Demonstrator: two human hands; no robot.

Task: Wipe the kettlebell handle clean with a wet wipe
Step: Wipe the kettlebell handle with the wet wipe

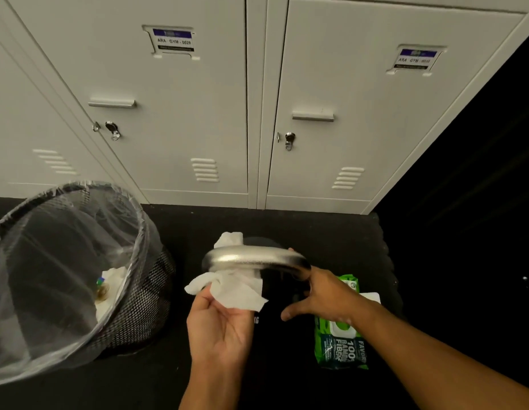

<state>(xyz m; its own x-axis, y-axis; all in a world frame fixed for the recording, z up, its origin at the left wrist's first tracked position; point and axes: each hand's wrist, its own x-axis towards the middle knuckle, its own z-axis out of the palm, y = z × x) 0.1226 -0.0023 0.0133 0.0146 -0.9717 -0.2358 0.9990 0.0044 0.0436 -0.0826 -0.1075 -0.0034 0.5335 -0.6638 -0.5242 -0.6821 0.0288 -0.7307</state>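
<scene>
The kettlebell handle (254, 258), a shiny metal arch, stands on the dark floor in front of the lockers (198, 113); its black body below hardly shows. It looks heavy, rigid and slick, so I'd steady it at the bend. The wet wipe (233, 290) is limp and damp, threaded under the arch, one end poking out on the far side. The left hand (219, 324) pinches its near end. The right hand (322, 294) hooks a finger round the handle's right bend, the rest spread loose. A lined bin (65, 276) sits left, the wipe packet (343, 341) right.
</scene>
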